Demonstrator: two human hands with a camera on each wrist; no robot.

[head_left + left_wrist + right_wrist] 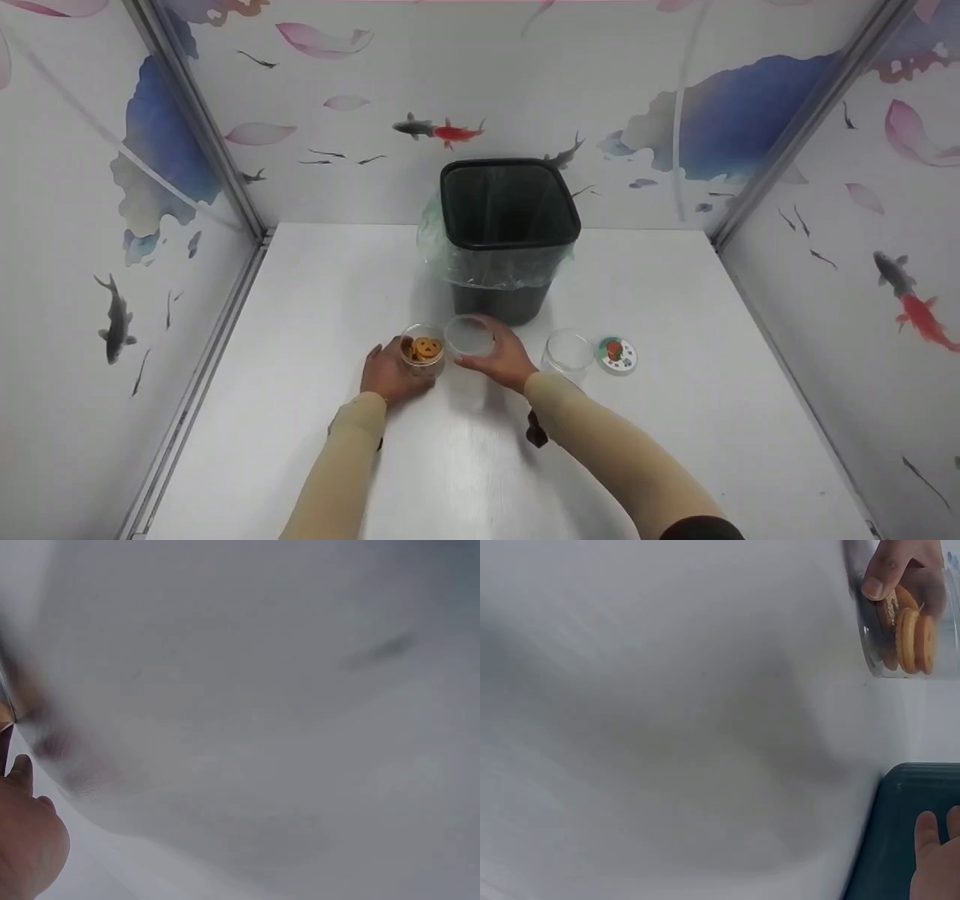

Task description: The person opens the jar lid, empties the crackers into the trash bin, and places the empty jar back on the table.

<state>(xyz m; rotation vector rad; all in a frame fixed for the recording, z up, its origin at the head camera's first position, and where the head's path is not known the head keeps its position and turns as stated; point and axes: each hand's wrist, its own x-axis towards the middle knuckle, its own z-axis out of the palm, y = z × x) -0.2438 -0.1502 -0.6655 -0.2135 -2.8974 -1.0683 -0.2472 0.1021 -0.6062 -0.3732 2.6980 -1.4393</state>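
Note:
My left hand [391, 376] grips a clear jar [426, 367] from its left side. Brown sandwich cookies [427, 348] with face-like cut-outs are inside it; the right wrist view shows the cookies [915, 641] through the clear wall and the left thumb against the jar. Just right of the jar, my right hand [504, 358] holds a clear round piece, apparently a plastic lid [469, 336], between thumb and fingers by its edge. To its right stand a second clear container [568, 351] and a round printed lid [616, 355] lying flat.
A dark bin [495, 304] with a translucent bag [502, 271] around its upper part stands behind the hands, close to the back wall. White panels [517, 45] with painted fish and petals enclose the white table [337, 277] at the back and sides.

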